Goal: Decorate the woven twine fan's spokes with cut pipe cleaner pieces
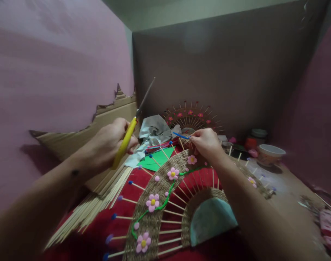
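Note:
My left hand (115,141) is closed around the yellow handles of scissors (125,144), whose blades point up and away. A thin blue strip (181,135) is pinched between the fingertips of my right hand (205,143), above the top of a woven fan-shaped piece (161,181). That piece lies on red cloth and bears pink flowers (152,202), a green vine line (169,194) and thin sticks with blue tips (130,182). A pale green half-round (213,219) sits at its centre. My right forearm hides part of its right side.
Pale sticks (100,203) and cut cardboard (116,112) lie at the left by the pink wall. Green paper (157,159) and crumpled grey material (154,128) are behind the piece. Another fan (190,114) stands at the back; a white bowl (271,154) is at the right.

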The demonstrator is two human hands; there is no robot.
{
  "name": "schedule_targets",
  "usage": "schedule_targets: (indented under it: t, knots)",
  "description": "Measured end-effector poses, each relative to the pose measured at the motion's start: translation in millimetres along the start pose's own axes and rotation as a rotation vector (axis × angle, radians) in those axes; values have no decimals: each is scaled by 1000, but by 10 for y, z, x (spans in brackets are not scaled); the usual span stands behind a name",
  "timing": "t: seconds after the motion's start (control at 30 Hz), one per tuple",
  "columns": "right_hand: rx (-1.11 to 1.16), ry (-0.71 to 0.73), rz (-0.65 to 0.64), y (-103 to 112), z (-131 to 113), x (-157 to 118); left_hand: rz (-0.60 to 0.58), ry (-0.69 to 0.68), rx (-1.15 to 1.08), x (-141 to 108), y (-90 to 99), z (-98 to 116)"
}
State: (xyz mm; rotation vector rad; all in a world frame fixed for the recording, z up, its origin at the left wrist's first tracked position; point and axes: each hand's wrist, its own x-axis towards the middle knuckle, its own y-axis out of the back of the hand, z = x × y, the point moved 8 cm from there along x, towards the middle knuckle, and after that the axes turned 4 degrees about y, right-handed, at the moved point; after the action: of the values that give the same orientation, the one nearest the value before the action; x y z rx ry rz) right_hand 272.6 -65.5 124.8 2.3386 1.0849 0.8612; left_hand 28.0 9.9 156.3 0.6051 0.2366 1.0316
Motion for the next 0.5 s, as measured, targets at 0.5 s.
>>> schedule_targets:
  t: [0.5]
  knots:
    - [36,-17,46,39,37,-32,-1019,298,-530,-625,-1393,-40]
